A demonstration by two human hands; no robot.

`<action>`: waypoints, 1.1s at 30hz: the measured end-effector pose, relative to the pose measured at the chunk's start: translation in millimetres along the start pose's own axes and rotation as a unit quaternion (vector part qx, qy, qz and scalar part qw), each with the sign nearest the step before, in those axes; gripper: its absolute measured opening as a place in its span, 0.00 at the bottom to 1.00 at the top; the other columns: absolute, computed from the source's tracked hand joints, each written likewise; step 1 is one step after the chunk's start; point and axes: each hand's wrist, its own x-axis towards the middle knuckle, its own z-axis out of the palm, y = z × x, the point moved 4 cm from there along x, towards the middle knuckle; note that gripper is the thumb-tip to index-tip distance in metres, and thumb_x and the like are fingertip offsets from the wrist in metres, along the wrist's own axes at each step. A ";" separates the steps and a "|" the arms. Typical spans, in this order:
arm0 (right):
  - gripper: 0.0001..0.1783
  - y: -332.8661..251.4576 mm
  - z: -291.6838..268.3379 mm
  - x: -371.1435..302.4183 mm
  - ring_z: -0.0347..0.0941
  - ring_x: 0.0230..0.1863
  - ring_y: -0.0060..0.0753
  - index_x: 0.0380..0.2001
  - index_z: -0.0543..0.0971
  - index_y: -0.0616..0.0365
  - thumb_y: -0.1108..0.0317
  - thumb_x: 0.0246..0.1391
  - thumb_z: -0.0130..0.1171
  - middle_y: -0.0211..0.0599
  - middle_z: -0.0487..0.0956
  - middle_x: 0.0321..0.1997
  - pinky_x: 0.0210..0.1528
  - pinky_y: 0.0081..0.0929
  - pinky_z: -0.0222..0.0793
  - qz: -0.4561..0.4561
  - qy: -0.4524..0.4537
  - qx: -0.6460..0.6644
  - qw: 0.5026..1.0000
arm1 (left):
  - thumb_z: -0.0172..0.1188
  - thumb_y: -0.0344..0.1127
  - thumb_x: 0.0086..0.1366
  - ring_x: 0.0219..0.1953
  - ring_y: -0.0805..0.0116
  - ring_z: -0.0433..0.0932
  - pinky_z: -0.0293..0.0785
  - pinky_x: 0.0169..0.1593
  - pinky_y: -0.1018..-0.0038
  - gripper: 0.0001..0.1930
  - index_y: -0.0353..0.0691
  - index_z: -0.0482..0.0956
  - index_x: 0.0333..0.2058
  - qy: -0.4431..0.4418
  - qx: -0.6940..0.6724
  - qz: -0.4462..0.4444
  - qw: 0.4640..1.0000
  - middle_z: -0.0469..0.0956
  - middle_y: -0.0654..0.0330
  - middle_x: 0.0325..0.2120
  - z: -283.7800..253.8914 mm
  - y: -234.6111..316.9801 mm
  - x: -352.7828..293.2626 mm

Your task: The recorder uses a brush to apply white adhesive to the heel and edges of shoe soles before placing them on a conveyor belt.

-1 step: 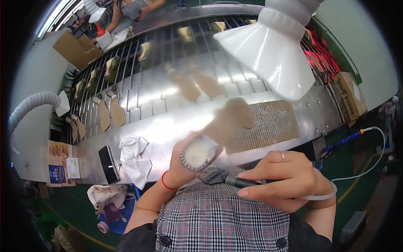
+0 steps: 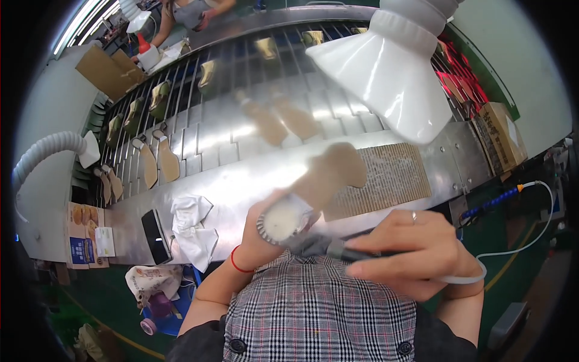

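My left hand [image 2: 256, 238] is closed around a tan shoe sole [image 2: 332, 172], whose pale heel end [image 2: 281, 220] is toward me and whose toe points away to the right. A ridged edge rims the heel end. In my right hand [image 2: 419, 250] is a dark-handled glue brush [image 2: 350, 250], joined to a pale hose [image 2: 517, 247]. The brush head is blurred and lies close beside the heel end; whether they touch I cannot tell. Past the sole lies a ribbed cardboard pad [image 2: 395, 178] marked with pale residue.
Slatted conveyor [image 2: 193, 142] beyond carries several tan soles [image 2: 169, 160] and green-gold shoe parts [image 2: 160, 99]. A white hood [image 2: 386, 78] hangs at upper right. On the metal ledge lie a white cloth [image 2: 193, 223] and phone [image 2: 157, 235]. A cardboard box [image 2: 500, 139] stands right; another person [image 2: 196, 15] is across.
My right hand and the brush have shifted slightly up, and the brush head is more blurred. My left hand and the sole have barely moved.
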 end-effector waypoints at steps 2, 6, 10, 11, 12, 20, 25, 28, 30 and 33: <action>0.20 0.2 -7.0 -0.8 0.78 0.32 0.41 0.40 0.84 0.57 0.77 0.37 0.65 0.43 0.81 0.39 0.33 0.30 0.75 0.014 0.021 -0.073 0.997 | 0.72 0.31 0.54 0.36 0.70 0.81 0.76 0.40 0.74 0.20 0.33 0.77 0.44 -0.039 0.032 0.002 0.999 0.82 0.58 0.34 -0.8 -0.3 0.5; 0.20 -1.5 -8.0 -4.1 0.78 0.31 0.41 0.39 0.84 0.57 0.78 0.36 0.66 0.44 0.81 0.39 0.33 0.29 0.75 0.005 -0.002 -0.034 0.999 | 0.73 0.29 0.53 0.38 0.72 0.80 0.76 0.44 0.75 0.21 0.32 0.77 0.44 -0.064 0.007 -0.019 0.998 0.82 0.59 0.37 -6.0 -8.4 -4.9; 0.20 5.0 -10.4 -12.2 0.78 0.31 0.40 0.39 0.84 0.55 0.79 0.37 0.66 0.45 0.82 0.39 0.31 0.28 0.75 0.015 0.057 -0.058 0.997 | 0.74 0.30 0.52 0.44 0.70 0.80 0.73 0.51 0.72 0.20 0.33 0.78 0.43 -0.031 0.073 -0.013 0.997 0.82 0.60 0.39 -10.9 -16.1 -10.8; 0.20 7.3 -12.4 -15.5 0.78 0.31 0.39 0.39 0.85 0.55 0.79 0.38 0.67 0.45 0.82 0.39 0.32 0.28 0.75 0.017 0.079 -0.061 0.995 | 0.75 0.31 0.52 0.46 0.70 0.79 0.71 0.54 0.71 0.20 0.34 0.79 0.43 -0.035 0.138 0.011 0.990 0.82 0.60 0.41 -12.0 -14.4 -11.1; 0.20 9.8 -14.4 -18.9 0.79 0.30 0.39 0.39 0.85 0.55 0.79 0.38 0.67 0.44 0.83 0.38 0.32 0.28 0.75 0.019 0.102 -0.064 0.993 | 0.75 0.31 0.52 0.46 0.70 0.79 0.71 0.54 0.71 0.20 0.34 0.79 0.43 -0.038 0.139 0.015 0.989 0.82 0.60 0.41 -12.5 -13.2 -11.8; 0.16 44.5 -19.2 -46.2 0.79 0.30 0.40 0.37 0.86 0.58 0.77 0.39 0.68 0.46 0.83 0.37 0.33 0.30 0.75 0.030 0.197 0.001 0.980 | 0.71 0.26 0.54 0.44 0.72 0.79 0.75 0.49 0.75 0.23 0.33 0.77 0.50 -0.005 -0.084 -0.146 0.986 0.81 0.60 0.43 -8.3 -17.3 1.3; 0.13 76.6 -33.0 -74.2 0.79 0.30 0.42 0.36 0.85 0.63 0.77 0.42 0.65 0.46 0.83 0.34 0.31 0.29 0.72 0.103 0.232 0.021 0.967 | 0.66 0.20 0.56 0.42 0.70 0.79 0.75 0.48 0.73 0.21 0.33 0.76 0.50 0.015 -0.323 -0.147 0.935 0.81 0.59 0.42 8.1 -20.7 24.0; 0.12 98.1 -43.6 -99.1 0.79 0.29 0.39 0.35 0.84 0.67 0.76 0.43 0.64 0.47 0.83 0.32 0.32 0.27 0.72 0.091 0.243 0.182 0.949 | 0.65 0.20 0.56 0.43 0.68 0.79 0.76 0.48 0.71 0.22 0.34 0.75 0.51 -0.064 -0.278 -0.048 0.957 0.80 0.59 0.42 23.3 -20.1 52.9; 0.12 115.4 -49.3 -124.4 0.79 0.32 0.36 0.35 0.82 0.74 0.75 0.49 0.59 0.51 0.83 0.30 0.34 0.26 0.73 0.150 0.316 0.317 0.882 | 0.62 0.24 0.58 0.27 0.71 0.68 0.68 0.46 0.67 0.14 0.36 0.76 0.44 0.044 -0.325 -0.144 0.934 0.71 0.65 0.23 40.7 -42.6 70.4; 0.14 147.0 -49.4 -151.4 0.81 0.35 0.40 0.39 0.80 0.75 0.73 0.54 0.56 0.55 0.82 0.33 0.37 0.27 0.76 0.163 0.423 0.444 0.773 | 0.63 0.28 0.61 0.26 0.72 0.66 0.66 0.41 0.73 0.08 0.40 0.76 0.39 -0.021 -0.372 -0.090 0.924 0.71 0.66 0.26 68.0 -72.5 141.2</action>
